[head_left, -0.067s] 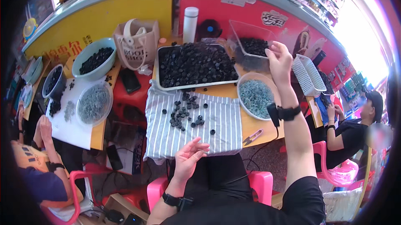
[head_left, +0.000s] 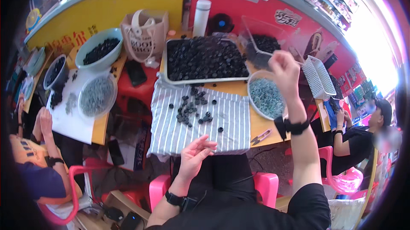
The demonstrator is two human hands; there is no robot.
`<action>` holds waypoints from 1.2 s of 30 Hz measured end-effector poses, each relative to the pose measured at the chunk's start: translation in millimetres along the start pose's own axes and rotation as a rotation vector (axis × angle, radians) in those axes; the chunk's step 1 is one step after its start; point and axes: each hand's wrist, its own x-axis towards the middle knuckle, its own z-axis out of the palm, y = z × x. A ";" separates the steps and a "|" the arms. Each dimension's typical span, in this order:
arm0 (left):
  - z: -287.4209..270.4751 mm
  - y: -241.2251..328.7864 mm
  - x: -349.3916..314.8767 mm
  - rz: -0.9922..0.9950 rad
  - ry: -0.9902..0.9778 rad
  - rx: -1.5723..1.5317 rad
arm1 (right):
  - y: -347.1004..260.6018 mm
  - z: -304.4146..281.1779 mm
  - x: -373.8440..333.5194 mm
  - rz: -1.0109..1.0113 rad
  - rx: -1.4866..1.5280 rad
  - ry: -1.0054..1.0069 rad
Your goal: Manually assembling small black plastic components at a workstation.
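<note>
On the striped cloth (head_left: 166, 132), seemingly light, stiff black caps (head_left: 186, 114) are best gripped by their rims; whether anything is pinched by left hand (head_left: 193, 158) or right hand (head_left: 285, 72) cannot be told.

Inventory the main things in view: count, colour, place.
Rectangular tray of black pieces: one, silvery, centre
Striped cloth: one, grey-white, before tray
Round bowls of greyish bits: two, pale, left table, cloth's right
Small snips: one, pinkish, right of cloth
Cylindrical bottle: one, white, behind tray
Fabric tote: one, beige, left of tray
Round basin: one, pale green, left table
Left hand: one, bare, cloth's near edge
Right hand: one, bare, near right bowl
</note>
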 end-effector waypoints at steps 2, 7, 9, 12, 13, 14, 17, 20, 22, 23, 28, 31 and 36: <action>1.6 1.8 0.9 -0.003 0.005 0.013 | -32.3 11.0 -56.6 -0.144 -0.052 -0.312; 0.9 1.5 2.0 -0.010 0.008 0.032 | -43.1 52.5 -173.6 -0.003 0.110 -0.533; 1.2 1.7 1.2 -0.005 0.010 0.043 | -42.2 62.6 -185.1 -0.141 -0.022 -0.451; 3.4 2.7 2.6 -0.001 0.013 0.062 | -33.9 69.7 -187.0 -0.216 -0.070 -0.475; 4.3 2.6 1.9 -0.005 0.020 0.069 | -30.3 71.0 -188.8 -0.258 -0.092 -0.493; 5.2 1.9 1.0 -0.005 0.019 0.070 | -28.5 69.8 -191.8 -0.258 -0.092 -0.491; 5.5 1.7 -0.3 0.004 0.056 0.094 | -27.6 70.0 -200.9 -0.138 0.018 -0.439; 7.4 1.8 1.2 -0.031 0.117 0.202 | -32.0 72.5 -206.7 -0.169 -0.033 -0.414; 6.7 0.0 -3.1 -0.002 0.082 0.125 | -35.2 70.2 -208.3 -0.128 -0.010 -0.404; 6.4 -0.1 -1.1 0.003 0.083 0.128 | -35.3 70.0 -207.4 -0.081 0.010 -0.397; 7.4 1.1 0.1 0.000 0.080 0.131 | -31.4 76.4 -198.8 -0.258 -0.013 -0.393; 9.2 -0.2 1.3 -0.004 0.103 0.053 | -53.1 71.3 -203.5 -0.218 0.053 -0.303; 2.6 -0.5 -2.0 -0.016 0.103 -0.076 | -81.6 69.8 -217.0 -0.498 0.074 -0.283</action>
